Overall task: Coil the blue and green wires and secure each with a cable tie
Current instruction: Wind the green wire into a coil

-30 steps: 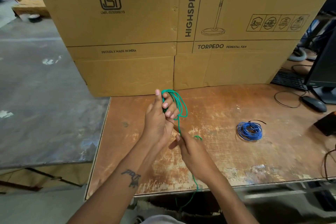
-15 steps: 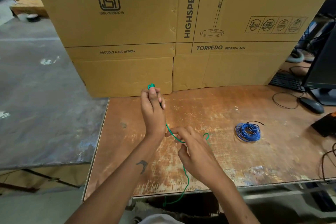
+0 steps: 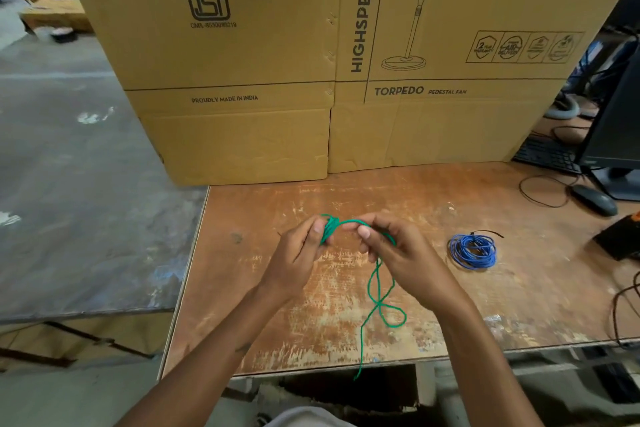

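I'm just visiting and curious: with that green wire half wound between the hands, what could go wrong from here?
The loose tail of the green wire has crossed itself into a loop and hangs past the table edge; it might knot or snag as it is pulled in. The turns are only pinched between the left hand and right hand, so they could spring apart.

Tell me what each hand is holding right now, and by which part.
Both hold the green wire: the left hand grips the bunched coil, the right hand pinches the strand leading from it; the tail hangs loose.
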A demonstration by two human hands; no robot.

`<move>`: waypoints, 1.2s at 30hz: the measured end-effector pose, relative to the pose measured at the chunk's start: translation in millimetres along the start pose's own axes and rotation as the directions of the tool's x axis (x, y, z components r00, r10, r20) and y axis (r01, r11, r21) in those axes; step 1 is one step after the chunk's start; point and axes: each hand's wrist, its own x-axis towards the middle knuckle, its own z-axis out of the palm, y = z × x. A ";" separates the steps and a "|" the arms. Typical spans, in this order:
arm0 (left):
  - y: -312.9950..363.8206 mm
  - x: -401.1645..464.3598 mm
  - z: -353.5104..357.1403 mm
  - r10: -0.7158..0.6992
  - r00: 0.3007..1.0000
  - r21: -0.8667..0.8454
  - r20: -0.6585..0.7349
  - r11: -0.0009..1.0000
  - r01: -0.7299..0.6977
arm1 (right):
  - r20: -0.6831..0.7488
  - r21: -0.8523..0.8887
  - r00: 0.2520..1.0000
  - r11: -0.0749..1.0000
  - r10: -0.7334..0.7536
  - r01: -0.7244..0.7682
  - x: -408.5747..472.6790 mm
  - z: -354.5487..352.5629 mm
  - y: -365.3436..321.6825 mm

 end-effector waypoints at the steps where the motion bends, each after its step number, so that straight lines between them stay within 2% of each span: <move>1: 1.9 -4.5 1.5 -0.011 1.000 -0.054 0.014 0.998 0.011 | -0.021 -0.002 1.000 1.000 0.008 -0.008 4.2 -1.8 -0.4; 5: 11.5 -11.9 8.0 -0.020 0.998 -0.132 0.051 0.991 0.026 | -0.162 0.017 0.985 0.998 0.062 -0.060 18.0 -1.9 1.0; 7: 23.1 -10.4 11.7 -0.047 0.998 -0.255 0.028 0.965 0.053 | -0.211 -0.127 0.977 0.991 0.007 -0.035 20.6 0.7 7.7; 9: 37.7 -5.7 15.0 -0.090 0.996 -0.416 0.011 0.905 0.086 | -0.184 -0.325 0.979 0.945 -0.090 0.025 19.6 10.2 14.5; 11: 50.3 0.6 17.3 -0.133 0.991 -0.564 0.020 0.817 0.122 | -0.147 -0.348 0.980 0.934 -0.134 0.076 14.4 22.1 19.9; 14: 58.6 7.9 17.0 -0.161 0.986 -0.723 0.052 0.674 0.149 | -0.121 -0.171 0.988 0.982 -0.095 0.073 9.0 26.5 25.7; 17: 65.8 12.2 12.1 -0.196 0.979 -0.780 0.055 0.603 0.165 | -0.014 0.056 1.000 0.998 -0.014 0.014 9.0 18.8 31.8; 20: 74.0 19.3 1.2 -0.215 0.976 -0.805 0.032 0.573 0.153 | 0.105 0.280 0.993 0.957 0.049 -0.077 3.9 9.2 41.5; 22: 76.9 24.4 -7.7 -0.206 0.979 -0.808 0.008 0.575 0.127 | 0.102 0.363 0.990 0.923 0.099 -0.130 -2.1 7.0 46.7; 26: 77.1 33.4 -21.7 -0.243 0.970 -0.760 0.002 0.630 0.160 | 0.124 0.596 0.960 0.755 0.250 -0.273 -11.0 8.7 51.4; 29: 71.0 38.6 -34.3 -0.252 0.967 -0.805 0.038 0.566 0.179 | 0.196 0.718 0.901 0.569 0.388 -0.401 -9.9 6.7 59.0; 30: 67.9 40.1 -39.2 -0.240 0.969 -0.840 0.056 0.514 0.176 | 0.260 0.771 0.881 0.465 0.394 -0.435 -8.5 6.1 64.5; 31: 65.3 41.8 -43.3 -0.229 0.971 -0.868 0.068 0.467 0.171 | 0.339 0.832 0.869 0.317 0.359 -0.456 -6.2 5.2 72.4; 32: 63.2 43.9 -46.6 -0.217 0.973 -0.885 0.074 0.435 0.164 | 0.405 0.875 0.867 0.153 0.292 -0.460 -4.1 4.4 81.0; 33: 61.1 46.1 -48.6 -0.205 0.976 -0.895 0.070 0.419 0.152 | 0.443 0.886 0.864 0.033 0.239 -0.463 -2.8 5.1 88.8; 34: 60.5 48.1 -50.1 -0.194 0.979 -0.900 0.058 0.414 0.136 | 0.446 0.888 0.861 0.000 0.244 -0.460 -3.2 7.7 92.3; 35: 59.8 49.9 -51.6 -0.190 0.981 -0.903 0.040 0.414 0.117 | 0.428 0.885 0.852 0.050 0.301 -0.462 -3.7 11.5 95.1; 36: 59.7 51.7 -53.0 -0.187 0.982 -0.906 0.022 0.412 0.099 | 0.388 0.867 0.840 0.160 0.380 -0.473 -4.8 16.2 96.9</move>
